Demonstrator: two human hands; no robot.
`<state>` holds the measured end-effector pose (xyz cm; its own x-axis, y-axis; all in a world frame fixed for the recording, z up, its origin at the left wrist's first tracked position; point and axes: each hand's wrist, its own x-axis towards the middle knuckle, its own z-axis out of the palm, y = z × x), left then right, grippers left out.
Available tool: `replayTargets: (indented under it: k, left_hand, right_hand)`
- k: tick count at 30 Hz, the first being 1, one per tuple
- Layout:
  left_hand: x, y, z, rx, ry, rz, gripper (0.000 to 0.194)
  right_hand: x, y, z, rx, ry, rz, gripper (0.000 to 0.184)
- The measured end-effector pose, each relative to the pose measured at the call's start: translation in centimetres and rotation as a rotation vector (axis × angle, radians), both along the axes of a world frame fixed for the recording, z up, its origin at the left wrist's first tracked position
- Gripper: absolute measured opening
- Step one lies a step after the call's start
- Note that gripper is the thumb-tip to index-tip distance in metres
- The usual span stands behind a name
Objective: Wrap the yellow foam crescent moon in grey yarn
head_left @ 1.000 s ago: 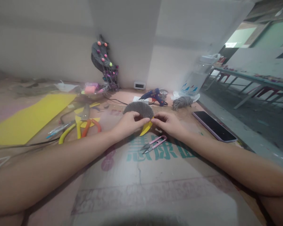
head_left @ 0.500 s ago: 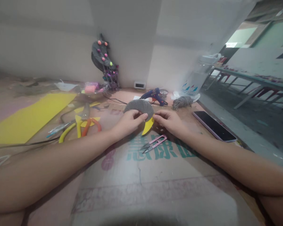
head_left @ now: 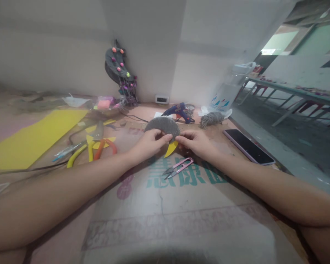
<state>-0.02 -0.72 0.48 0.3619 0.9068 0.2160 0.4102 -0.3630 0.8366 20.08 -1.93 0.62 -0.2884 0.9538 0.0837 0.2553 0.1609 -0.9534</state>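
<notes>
A yellow card crescent (head_left: 171,149), mostly covered in wound grey yarn (head_left: 162,124), is held up over the table. My left hand (head_left: 154,144) grips its wrapped part, thumb on the near face. At the right edge, where grey meets the bare yellow tip, the thumb and forefinger of my right hand (head_left: 194,142) are pinched together on it. Whether a loose strand runs between those fingers cannot be made out. Pink thread snips (head_left: 179,168) lie just below, on the printed cardboard (head_left: 181,205).
Orange-and-yellow-handled pliers (head_left: 95,146) and a yellow sheet (head_left: 41,137) lie left. Behind are a blue glue gun (head_left: 178,112), a yarn bundle (head_left: 212,119) and a water bottle (head_left: 228,88). A phone (head_left: 249,146) lies right. A decorated grey crescent (head_left: 117,64) leans against the wall.
My right hand has shifted slightly left onto the crescent's edge, and less of the yellow tip shows. My left hand keeps its grip. The view has moved slightly.
</notes>
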Motion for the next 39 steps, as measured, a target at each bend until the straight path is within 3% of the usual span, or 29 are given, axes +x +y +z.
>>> replayTargets:
  k: [10,26,39]
  left_hand:
    - [0.12,0.13,-0.07,0.004,-0.075,0.041,0.040]
    - [0.02,-0.21,-0.01,0.071,0.050,0.055,0.042]
    - [0.00,0.20,-0.02,0.032,-0.023,0.072,0.041]
  right_hand:
    - [0.07,0.08,-0.37,0.019,0.086,0.034,0.039]
    - [0.06,-0.14,0.06,0.077,0.009,0.007,0.041]
    - [-0.05,0.11,-0.30,0.091,0.026,-0.010,0.047]
